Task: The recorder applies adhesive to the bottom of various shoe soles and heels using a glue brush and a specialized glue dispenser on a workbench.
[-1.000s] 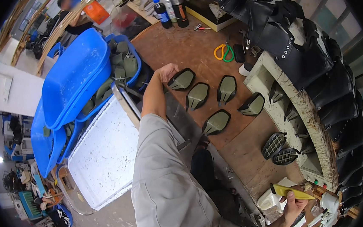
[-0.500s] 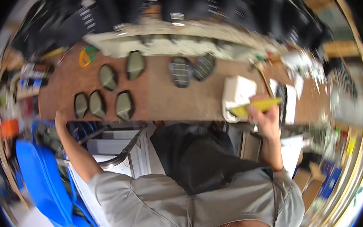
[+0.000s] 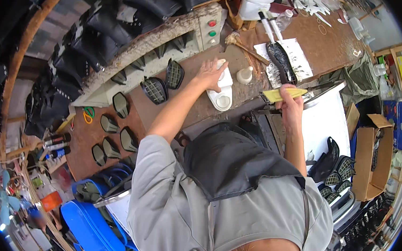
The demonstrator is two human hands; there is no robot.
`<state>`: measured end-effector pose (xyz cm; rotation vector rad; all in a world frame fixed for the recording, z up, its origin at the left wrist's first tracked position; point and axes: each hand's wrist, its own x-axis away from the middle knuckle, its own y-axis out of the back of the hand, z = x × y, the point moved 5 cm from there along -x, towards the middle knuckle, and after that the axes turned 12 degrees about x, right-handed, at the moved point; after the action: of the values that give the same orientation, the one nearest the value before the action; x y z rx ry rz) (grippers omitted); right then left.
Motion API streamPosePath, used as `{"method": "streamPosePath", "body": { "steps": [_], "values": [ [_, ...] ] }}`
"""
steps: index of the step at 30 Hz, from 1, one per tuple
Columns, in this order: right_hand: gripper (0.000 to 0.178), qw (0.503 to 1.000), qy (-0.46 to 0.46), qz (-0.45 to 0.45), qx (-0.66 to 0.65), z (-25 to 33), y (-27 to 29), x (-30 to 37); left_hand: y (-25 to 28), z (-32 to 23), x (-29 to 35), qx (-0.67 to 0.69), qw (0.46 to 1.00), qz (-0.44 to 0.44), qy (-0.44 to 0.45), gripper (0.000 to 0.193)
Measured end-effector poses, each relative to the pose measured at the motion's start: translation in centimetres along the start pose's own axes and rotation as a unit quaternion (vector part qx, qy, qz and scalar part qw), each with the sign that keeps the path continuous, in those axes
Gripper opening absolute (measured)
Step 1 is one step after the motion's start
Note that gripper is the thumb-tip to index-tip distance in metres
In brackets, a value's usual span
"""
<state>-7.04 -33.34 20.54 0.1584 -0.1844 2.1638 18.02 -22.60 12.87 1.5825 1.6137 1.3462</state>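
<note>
The left hand (image 3: 210, 75) has its grip open, fingers spread over a white container (image 3: 226, 81) on the bench (image 3: 192, 108). The right hand (image 3: 292, 103) grips a yellow brush (image 3: 273, 95) near the bench's front edge.

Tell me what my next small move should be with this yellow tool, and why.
I'd probably steady the white container with your left hand, then ease the yellow tool leftward to it. Your left hand is at the container's far end, while your right hand holds the tool off to the container's right, its dark end facing that way.
</note>
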Motion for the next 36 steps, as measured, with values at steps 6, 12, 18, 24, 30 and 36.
{"method": "streamPosePath", "body": {
  "steps": [6,12,18,24,30,36],
  "values": [
    [0.011,0.994,0.025,-0.076,-0.078,-0.3,4.8,2.6,-1.0,1.8,-0.6,0.091,0.994,0.017,0.057,0.107],
    [0.011,0.972,0.067,-0.154,-0.163,0.2,8.1,2.6,2.7,3.7,7.1,0.44,0.87,-0.169,0.149,0.11],
    [0.019,0.978,0.03,-0.139,-0.153,0.7,3.0,-0.6,6.2,0.5,14.3,0.654,0.686,-0.314,0.059,0.109],
    [0.022,0.99,0.107,-0.05,-0.077,4.3,-3.7,-1.8,8.2,-0.7,18.5,0.695,0.62,-0.362,0.043,0.107],
    [0.021,0.994,0.096,-0.03,-0.052,5.0,-6.3,-1.9,6.3,0.8,19.4,0.69,0.608,-0.389,0.056,0.107],
    [0.022,0.994,0.092,-0.027,-0.046,5.0,-6.1,-2.1,2.9,0.5,18.2,0.762,0.548,-0.336,0.084,0.1]
  ]
}}
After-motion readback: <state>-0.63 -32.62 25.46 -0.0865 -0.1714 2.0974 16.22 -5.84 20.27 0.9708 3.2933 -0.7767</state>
